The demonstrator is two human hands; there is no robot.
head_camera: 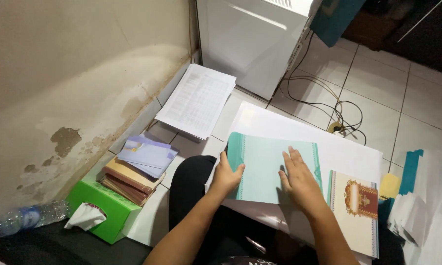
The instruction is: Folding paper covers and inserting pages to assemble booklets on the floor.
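A pale teal sheet with a darker ornate border [265,162] lies on a large white board [338,147] resting over my lap. My left hand [226,176] grips the sheet's near left edge, thumb on top. Flat on the sheet's right half lies my right hand [297,179], palm down with the fingers spread. Just right of that hand sits a cream card with a red and gold emblem [355,206].
A stack of printed papers [199,100] lies by the wall. Lilac envelopes [147,156] top a pile of brown books [130,181] beside a green tissue box [105,208]. A plastic bottle [27,218], white appliance [252,41] with cables [328,105], and loose papers [427,201] surround me.
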